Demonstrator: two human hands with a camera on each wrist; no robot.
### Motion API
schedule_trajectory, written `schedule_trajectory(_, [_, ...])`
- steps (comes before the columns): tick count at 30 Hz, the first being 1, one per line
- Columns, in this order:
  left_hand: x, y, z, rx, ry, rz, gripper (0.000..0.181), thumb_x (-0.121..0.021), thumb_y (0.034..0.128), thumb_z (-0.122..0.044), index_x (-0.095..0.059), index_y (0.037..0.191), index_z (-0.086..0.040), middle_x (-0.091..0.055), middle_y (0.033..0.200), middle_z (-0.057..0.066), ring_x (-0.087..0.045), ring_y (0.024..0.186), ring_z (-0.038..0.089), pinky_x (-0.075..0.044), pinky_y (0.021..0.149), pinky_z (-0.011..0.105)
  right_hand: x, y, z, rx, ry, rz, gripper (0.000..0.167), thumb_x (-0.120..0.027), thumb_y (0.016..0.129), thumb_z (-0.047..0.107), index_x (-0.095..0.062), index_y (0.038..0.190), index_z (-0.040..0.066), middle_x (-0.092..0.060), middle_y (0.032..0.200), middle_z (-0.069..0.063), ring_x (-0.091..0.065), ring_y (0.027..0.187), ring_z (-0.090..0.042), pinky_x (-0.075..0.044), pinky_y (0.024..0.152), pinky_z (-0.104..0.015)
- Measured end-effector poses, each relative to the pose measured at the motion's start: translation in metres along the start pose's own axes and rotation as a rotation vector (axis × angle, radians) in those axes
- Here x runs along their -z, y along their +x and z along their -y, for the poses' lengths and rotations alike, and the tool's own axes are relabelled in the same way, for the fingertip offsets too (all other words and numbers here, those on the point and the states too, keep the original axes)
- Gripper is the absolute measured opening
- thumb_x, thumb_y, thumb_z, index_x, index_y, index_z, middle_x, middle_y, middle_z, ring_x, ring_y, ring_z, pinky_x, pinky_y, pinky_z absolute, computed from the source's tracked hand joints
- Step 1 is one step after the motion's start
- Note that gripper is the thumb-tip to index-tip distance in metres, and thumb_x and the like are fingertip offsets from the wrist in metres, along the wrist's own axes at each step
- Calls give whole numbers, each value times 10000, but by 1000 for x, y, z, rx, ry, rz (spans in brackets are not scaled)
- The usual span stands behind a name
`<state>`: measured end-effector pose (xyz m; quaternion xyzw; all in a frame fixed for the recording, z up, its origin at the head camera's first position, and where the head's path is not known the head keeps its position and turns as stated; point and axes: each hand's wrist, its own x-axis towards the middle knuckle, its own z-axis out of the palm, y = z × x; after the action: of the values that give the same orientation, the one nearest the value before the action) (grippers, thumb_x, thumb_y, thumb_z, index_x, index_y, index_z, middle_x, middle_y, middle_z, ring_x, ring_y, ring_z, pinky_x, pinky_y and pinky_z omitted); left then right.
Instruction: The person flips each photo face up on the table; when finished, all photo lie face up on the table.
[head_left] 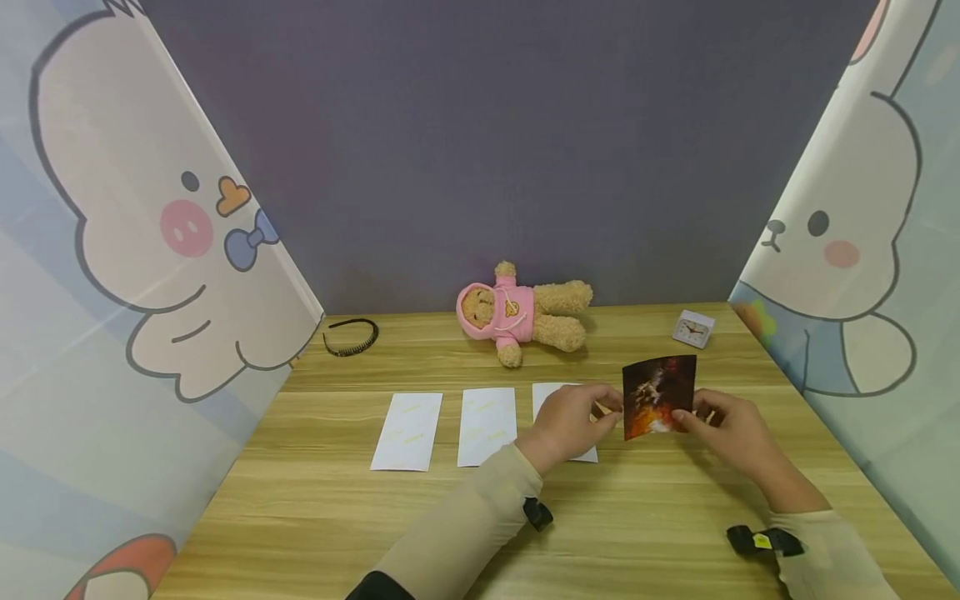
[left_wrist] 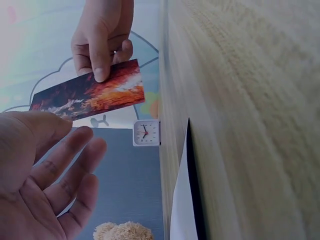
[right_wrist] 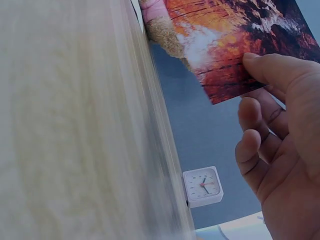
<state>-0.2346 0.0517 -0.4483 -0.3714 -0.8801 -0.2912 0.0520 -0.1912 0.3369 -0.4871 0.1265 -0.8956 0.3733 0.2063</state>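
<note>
Right grip [head_left: 737,435] pinches photo [head_left: 652,392] at its 10 o'clock. Left grip [head_left: 566,421], loosely spread, sits by photo's 9 o'clock edge.

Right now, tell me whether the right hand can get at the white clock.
Probably yes: nothing seems to stand between the right hand and the white clock, though that hand holds the picture card.

The head view looks forward and down from above the tabletop [head_left: 300,517], far enough back to take in the grey wall [head_left: 480,150]. The left wrist view, low and close, lies sideways and faces past the left hand [left_wrist: 40,170] toward the right hand [left_wrist: 100,40]. The right wrist view, equally near, tips the opposite way. All three share the photo [head_left: 656,396] and clock [head_left: 693,329].
</note>
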Motion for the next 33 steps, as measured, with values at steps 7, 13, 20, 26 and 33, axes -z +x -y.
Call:
schedule_trajectory(7, [-3,2,-1,32,-12,8,333,-713,1027,-285,-648,1352,-255,-728,1089,-196,-614,802,-114,-467,704,95,1,-1,1,-35,62,-7,137,-813,938,121,-703,896,191,-654,689,60,-548,526,-143,-447,485,-257])
schedule_trajectory(13, [-5,1,0,51,-26,8,501,-738,1010,-292,-547,1472,-267,-738,1080,-177,-604,768,-128,-463,665,84,2,-1,3,-63,81,-6,69,-785,967,146,-720,979,128,-693,721,23,-581,513,-219,-462,482,-274])
schedule_trajectory(20, [-7,1,3,76,-73,21,613,-778,979,-270,-489,1520,-275,-727,1125,-139,-592,765,-143,-468,665,84,2,0,1,-67,84,-17,68,-739,1004,148,-724,1033,89,-719,752,-69,-602,525,-227,-479,502,-257])
schedule_trajectory(26, [-11,2,4,89,-96,40,693,-801,956,-210,-445,1546,-288,-706,1137,-143,-592,764,-150,-475,660,92,2,0,0,-72,107,-8,116,-706,1026,141,-718,1081,40,-701,734,-112,-623,583,-246,-485,493,-278])
schedule_trajectory(33, [-16,2,3,105,-97,50,778,-828,936,-223,-392,1579,-264,-680,1093,-182,-574,731,-164,-478,659,100,2,1,-2,-57,122,-31,251,-727,997,70,-689,1223,-34,-699,836,-24,-641,601,-251,-504,505,-263])
